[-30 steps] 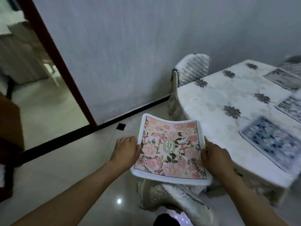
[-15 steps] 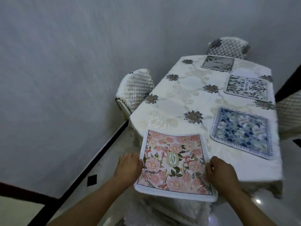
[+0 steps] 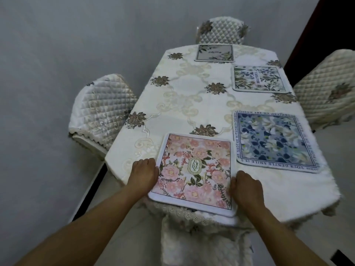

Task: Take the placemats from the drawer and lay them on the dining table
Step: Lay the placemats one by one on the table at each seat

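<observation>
You hold the pink floral placemat (image 3: 194, 174) by its two side edges: your left hand (image 3: 143, 174) grips the left edge and your right hand (image 3: 246, 187) grips the right edge, the fingers of both curled closed on the mat, with the tips tucked out of sight beneath it. The mat sits at the near end of the surface (image 3: 196, 100). Its far edge appears to rest on the cream tablecloth, while the near edge hangs out past the table's rim.

Judge it as light and soft. It looks like thin padded cloth with a printed face and a white border, so it will droop wherever you do not support it. Nothing here is fragile, and it should not slip much on the embroidered cloth, though dragging it may ruck that cloth.

Keep your hold at the middle of the side edges so it stays level. To move it further on, lift slightly and do not push, then let the far edge settle first.

The blue floral placemat (image 3: 272, 139) lies flat just beside its far right corner, so mind the gap there. Two more mats, one with green sprigs (image 3: 258, 79) and a grey one (image 3: 214, 53), lie further up the right side and at the far end.
</observation>
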Tool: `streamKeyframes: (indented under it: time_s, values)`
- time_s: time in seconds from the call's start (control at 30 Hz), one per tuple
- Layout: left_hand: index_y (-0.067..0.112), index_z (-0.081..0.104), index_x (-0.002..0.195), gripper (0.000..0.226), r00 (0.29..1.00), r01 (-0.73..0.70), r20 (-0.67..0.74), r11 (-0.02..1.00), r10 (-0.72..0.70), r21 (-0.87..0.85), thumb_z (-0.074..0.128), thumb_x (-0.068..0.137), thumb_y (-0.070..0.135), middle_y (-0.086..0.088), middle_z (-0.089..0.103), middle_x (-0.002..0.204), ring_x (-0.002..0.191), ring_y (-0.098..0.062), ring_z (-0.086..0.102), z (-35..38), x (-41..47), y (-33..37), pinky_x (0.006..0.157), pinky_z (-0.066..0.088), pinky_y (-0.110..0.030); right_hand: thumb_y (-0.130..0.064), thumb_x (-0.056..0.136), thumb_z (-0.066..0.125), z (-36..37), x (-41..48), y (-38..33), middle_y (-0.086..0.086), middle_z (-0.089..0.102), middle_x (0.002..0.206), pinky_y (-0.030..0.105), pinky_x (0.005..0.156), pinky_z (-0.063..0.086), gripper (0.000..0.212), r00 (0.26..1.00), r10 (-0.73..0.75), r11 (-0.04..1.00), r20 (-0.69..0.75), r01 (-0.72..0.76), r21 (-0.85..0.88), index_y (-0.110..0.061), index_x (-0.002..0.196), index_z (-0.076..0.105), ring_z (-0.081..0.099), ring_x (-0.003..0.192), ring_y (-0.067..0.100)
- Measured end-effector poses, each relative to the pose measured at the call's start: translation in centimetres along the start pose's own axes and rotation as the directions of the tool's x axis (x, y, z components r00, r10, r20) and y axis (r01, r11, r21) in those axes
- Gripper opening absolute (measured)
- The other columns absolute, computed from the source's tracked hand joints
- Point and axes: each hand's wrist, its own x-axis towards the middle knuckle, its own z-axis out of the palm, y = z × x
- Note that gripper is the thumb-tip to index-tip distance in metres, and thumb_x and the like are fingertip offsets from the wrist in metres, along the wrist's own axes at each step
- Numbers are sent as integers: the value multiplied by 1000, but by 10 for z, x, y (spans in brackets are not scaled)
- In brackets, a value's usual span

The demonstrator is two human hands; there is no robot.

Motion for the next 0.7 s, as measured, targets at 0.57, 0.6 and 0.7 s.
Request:
streamKeyframes:
  time_s: [0.57, 0.6, 0.7]
  values:
    - [7, 45, 136, 59, 959, -275, 12, 937, 284, -214, 45, 87, 41, -19, 48, 142, 132, -38, 41, 20, -23, 61, 109, 34, -55, -36, 92, 44, 44, -30, -90, 18, 41, 148, 52, 114, 24, 57, 974, -225, 963, -33, 218, -157, -6, 140, 41, 34, 139, 36]
    - [8, 44, 138, 58, 954, -286, 31, 935, 299, -211, 39, 91, 41, -18, 46, 144, 135, -37, 38, 24, -24, 65, 109, 32, -55, -36, 93, 41, 53, -34, -99, 16, 36, 151, 51, 115, 26, 58, 957, -289, 950, 8, 288, -118, -6, 142, 37, 32, 140, 34]
    - [12, 36, 145, 58, 942, -318, 42, 924, 334, -211, 25, 98, 43, -14, 35, 153, 143, -32, 25, 30, -24, 64, 116, 21, -52, -34, 96, 37, 70, -42, -108, 10, 23, 155, 45, 116, 15, 58, 918, -393, 917, 55, 396, -54, -7, 146, 31, 25, 144, 28]
